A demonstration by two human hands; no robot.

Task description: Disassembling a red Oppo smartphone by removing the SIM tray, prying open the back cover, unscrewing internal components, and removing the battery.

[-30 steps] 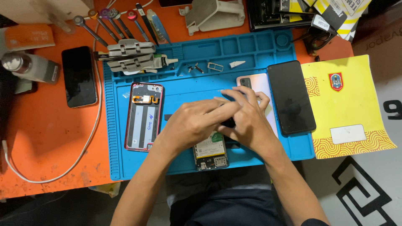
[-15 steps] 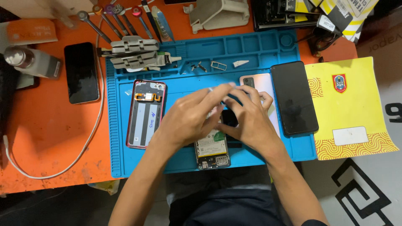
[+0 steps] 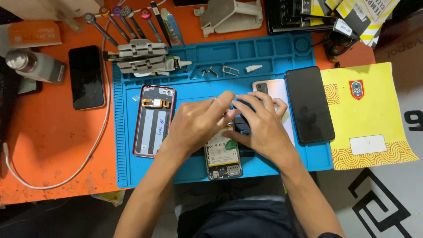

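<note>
Blue mat point(image 3: 282, 167) on the surface carries the opened phone point(image 3: 222, 154), battery side up. Left hand point(image 3: 198, 123) and right hand point(image 3: 260, 128) crowd over its upper end; grip hidden, can't tell. Looks like mid-disassembly; next move needs fine fingertip control.

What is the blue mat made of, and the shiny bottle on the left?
The blue mat looks like soft rubber or silicone: matte, with moulded little compartments along the top. The bottle looks like metal, since its silvery top glints, though a label covers its side.
</note>
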